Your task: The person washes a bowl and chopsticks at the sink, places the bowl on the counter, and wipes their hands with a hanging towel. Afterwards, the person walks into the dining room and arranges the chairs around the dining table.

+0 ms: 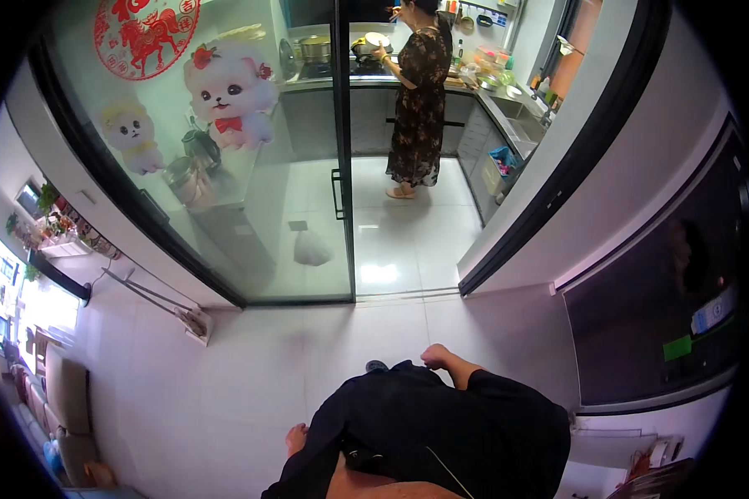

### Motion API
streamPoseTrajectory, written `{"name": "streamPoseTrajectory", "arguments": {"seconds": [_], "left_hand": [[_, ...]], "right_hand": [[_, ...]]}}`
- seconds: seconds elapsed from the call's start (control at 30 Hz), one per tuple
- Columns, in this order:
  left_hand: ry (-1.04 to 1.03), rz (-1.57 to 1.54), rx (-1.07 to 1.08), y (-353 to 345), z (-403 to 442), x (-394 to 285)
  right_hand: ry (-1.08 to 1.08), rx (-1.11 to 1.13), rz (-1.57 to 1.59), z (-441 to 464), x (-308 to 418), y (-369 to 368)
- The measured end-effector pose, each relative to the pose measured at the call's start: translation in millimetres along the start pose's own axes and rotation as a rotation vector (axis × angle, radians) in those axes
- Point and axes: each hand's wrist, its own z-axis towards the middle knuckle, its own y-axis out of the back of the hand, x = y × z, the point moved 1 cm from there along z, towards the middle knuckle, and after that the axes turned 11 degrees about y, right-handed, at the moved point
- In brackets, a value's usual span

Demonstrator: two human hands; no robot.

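In front of my dark clothing, toward the kitchen doorway, my right hand (438, 358) is held out with its fingers curled in, and nothing shows in it. At the left edge of my clothing my left hand (296, 438) is only partly visible, too small to make out its fingers. Neither hand touches an object that I can see. The nearest thing ahead is the open doorway beside a black-framed glass sliding door (312, 224).
A person (420, 91) in a patterned dress stands at the kitchen counter, holding a white dish (377, 40) near the stove. A mop-like tool (193, 323) leans at the left wall. A dark panel (649, 308) is on the right; a sofa (66, 391) stands far left.
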Motion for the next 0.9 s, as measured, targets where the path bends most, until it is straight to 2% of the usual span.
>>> {"name": "streamPoseTrajectory", "arguments": {"seconds": [0.03,0.1,0.23,0.4,0.47,0.5,0.57,0.73,0.9], "left_hand": [[0.003,-0.002,-0.004,2.9,0.6,-4.4],[0.096,0.187,0.088,6.0,5.8,-11.0],[0.047,0.157,0.070,12.3,1.9,-13.6],[0.172,-0.018,0.126,0.8,6.9,2.1],[0.289,0.140,0.221,36.4,-9.5,-36.7],[0.341,0.224,0.275,75.3,-27.3,-81.2],[0.299,0.236,0.286,66.5,-22.6,-70.9],[0.178,0.250,0.254,69.4,-34.9,-83.5],[0.167,-0.330,0.240,58.5,-33.6,-68.2]], "right_hand": [[-0.013,-0.003,-0.005,-1.7,1.9,0.8],[-0.023,-0.010,-0.017,0.2,-1.3,-0.1],[-0.055,-0.002,0.006,5.4,-4.7,-7.8],[-0.071,-0.058,0.064,11.6,-10.3,-14.8],[-0.006,0.024,-0.092,6.4,-3.7,-4.0],[-0.003,0.028,-0.098,7.7,-7.2,-8.2],[0.008,-0.077,-0.020,11.2,-13.8,-18.3],[0.053,-0.080,-0.097,5.1,-9.2,-12.2],[0.071,-0.144,0.085,10.0,-29.5,-37.5]]}}
